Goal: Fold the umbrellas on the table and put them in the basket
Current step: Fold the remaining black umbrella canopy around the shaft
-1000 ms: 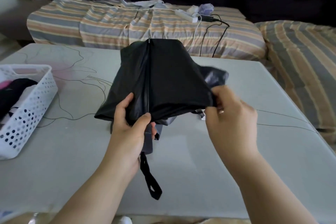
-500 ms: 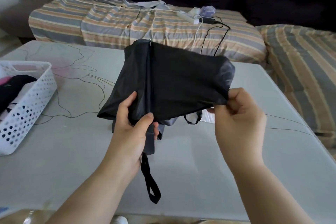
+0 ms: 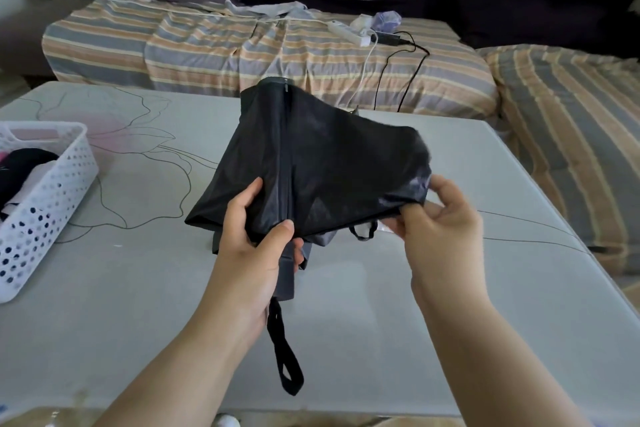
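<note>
**Black umbrella half gathered, basket waiting at your left**

You are at a pale grey table (image 3: 381, 305) with a faint flower outline drawn on it, and a sofa under striped covers (image 3: 214, 45) runs along its far side. Above the middle of the table you hold a black folding umbrella (image 3: 322, 163), collapsed but with its canopy loose and unwrapped. Your left hand (image 3: 256, 239) grips it low down, thumb across the fabric by the rib and fingers curled round the lower canopy above the grey handle (image 3: 287, 277); the wrist strap (image 3: 285, 357) hangs below. Your right hand (image 3: 440, 222) pinches the canopy's lower right edge between thumb and fingertips, drawing a pleat out sideways.

By my reading, you are still in the folding step: the pleats have yet to be smoothed, wound round the shaft and tied with the small strap (image 3: 363, 234) dangling under the hem. Only then does it go into the white perforated basket (image 3: 45, 204) at the table's left edge, which already holds something dark, possibly an umbrella, though I cannot tell. No other umbrella shows on the table.

A white power strip (image 3: 349, 33) and black cables (image 3: 401, 76) lie on the sofa, well apart from your work. Nothing stands between you and the basket.
</note>
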The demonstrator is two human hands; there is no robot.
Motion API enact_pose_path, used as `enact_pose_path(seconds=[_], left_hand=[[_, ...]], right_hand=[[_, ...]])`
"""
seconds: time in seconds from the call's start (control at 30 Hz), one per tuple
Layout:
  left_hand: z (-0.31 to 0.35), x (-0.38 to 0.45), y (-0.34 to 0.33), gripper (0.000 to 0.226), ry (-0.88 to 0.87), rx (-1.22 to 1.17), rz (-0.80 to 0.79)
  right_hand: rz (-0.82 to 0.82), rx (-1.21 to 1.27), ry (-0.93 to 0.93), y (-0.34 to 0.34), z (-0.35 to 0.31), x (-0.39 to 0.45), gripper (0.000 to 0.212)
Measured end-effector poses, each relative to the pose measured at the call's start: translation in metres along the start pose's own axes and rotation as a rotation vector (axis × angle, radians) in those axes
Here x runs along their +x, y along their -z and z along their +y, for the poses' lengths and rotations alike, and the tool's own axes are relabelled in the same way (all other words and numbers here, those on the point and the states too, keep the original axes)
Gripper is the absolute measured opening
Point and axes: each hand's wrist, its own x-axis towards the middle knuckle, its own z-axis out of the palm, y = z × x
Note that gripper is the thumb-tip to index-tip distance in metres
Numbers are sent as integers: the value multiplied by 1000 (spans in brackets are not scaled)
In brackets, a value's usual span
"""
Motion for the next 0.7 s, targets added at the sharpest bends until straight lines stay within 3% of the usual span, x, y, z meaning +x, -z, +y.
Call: enact_pose_path(seconds=[0.1, 0.23, 0.3, 0.37, 0.43, 0.6, 0.7], left_hand=[[-1, 2, -1, 50, 2, -37, 23], [1, 3, -2, 50, -21, -40, 8], [0, 4, -1, 50, -18, -26, -1], [0, 3, 0, 51, -15, -4, -11], [-2, 2, 0, 52, -7, 12, -22], [-3, -1, -1, 52, 16, 20, -36], [-3, -3, -4, 53, 12, 24, -55]], right_hand=[[-44, 212, 120, -2, -2, -9, 47], [-117, 568, -104, -1, 9, -5, 59], [-241, 649, -219, -2, 9, -3, 47], [-316, 680, -335, -6, 10, -2, 34], [-295, 661, -402, -12, 12, -2, 34], [-272, 410, -254, -12, 10, -13, 34], [-345, 330, -243, -15, 5, -18, 55]])
